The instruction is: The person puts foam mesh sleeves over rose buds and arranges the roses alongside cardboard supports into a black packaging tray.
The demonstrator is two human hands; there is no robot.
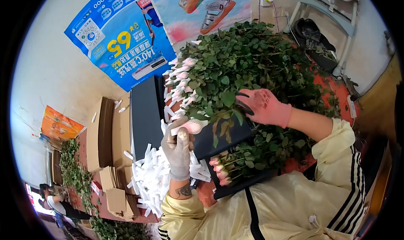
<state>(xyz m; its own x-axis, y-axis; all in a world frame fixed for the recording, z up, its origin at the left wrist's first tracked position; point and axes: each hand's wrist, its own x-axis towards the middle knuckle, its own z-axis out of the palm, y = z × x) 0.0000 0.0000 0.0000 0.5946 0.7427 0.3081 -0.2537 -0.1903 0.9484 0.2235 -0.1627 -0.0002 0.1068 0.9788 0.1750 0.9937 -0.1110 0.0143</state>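
Head view: we find the left hand (176,149) gripping a netted rose bud (194,127) near the white sleeves (151,179); the right hand (265,106) is beside leaves (228,98), its grip we cannot tell.

The grey-gloved left hand (177,149) stands upright, fingers (177,123) curled; the pink-gloved right hand (264,106) points leftward from a bare right forearm (310,123), its grip apparently hard to judge at this angle.
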